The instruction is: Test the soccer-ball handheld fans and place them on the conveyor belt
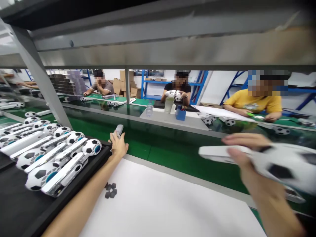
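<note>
Fingers (118,137) of the left hand (118,146) close on a small grey part (119,129) above the green belt (158,148); left of them, a black tray (22,207). Right-hand fingers (243,140) grip a blurred football-patterned device (261,161) over the desk (160,200).

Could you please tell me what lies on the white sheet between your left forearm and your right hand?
Only small dark hexagon pieces beside the left forearm; otherwise the white sheet is bare up to the right hand, in the head view.

Three seated people (254,102) work across the green belt (172,154); a blue cup (180,114) (beside a bottle (149,109)) stands between.
</note>
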Motion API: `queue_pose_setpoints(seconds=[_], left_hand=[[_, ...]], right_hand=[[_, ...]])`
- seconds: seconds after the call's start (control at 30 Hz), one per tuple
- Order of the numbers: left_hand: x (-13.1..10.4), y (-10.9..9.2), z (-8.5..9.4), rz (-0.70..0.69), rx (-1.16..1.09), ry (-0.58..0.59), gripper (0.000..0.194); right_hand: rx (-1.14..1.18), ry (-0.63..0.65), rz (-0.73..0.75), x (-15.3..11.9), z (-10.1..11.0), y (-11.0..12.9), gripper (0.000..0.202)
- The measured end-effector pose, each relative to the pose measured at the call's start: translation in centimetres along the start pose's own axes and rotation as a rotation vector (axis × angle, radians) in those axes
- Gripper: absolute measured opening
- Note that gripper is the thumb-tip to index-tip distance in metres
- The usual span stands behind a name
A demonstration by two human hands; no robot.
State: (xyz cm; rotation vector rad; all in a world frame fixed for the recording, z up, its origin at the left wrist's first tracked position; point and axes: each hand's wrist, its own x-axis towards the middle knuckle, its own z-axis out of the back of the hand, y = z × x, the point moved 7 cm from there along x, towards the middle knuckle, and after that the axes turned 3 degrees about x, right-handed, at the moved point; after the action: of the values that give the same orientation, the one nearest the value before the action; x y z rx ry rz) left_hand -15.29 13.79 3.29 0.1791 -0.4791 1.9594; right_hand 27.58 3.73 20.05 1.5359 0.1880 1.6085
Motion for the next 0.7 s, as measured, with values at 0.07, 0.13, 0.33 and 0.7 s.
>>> queue_pose_setpoints(seconds=[0.07,0.13,0.33,0.7], left_hand=[[0.3,0.4,0.0,0.017,0.0,0.001,0.067],[0.4,0.7,-0.2,0.033,-0.012,0.024,0.07],[0.6,1.0,-0.5,0.07,-0.083,0.115,0.065],[0.4,0.4,-0.2,-0.005,-0.117,0.203,0.051]], right_hand=[[0.11,0.022,-0.229,-0.5,-2.5,-2.9,0.025],[0.135,0.003,-0.39,-1.8,-4.6,-5.7,0.033],[0.126,0.11,-0.563,-5.2,-8.2,-12.0,0.047],[-0.349,0.332,-0.588,-5.6,-7.8,-14.6,0.055]])
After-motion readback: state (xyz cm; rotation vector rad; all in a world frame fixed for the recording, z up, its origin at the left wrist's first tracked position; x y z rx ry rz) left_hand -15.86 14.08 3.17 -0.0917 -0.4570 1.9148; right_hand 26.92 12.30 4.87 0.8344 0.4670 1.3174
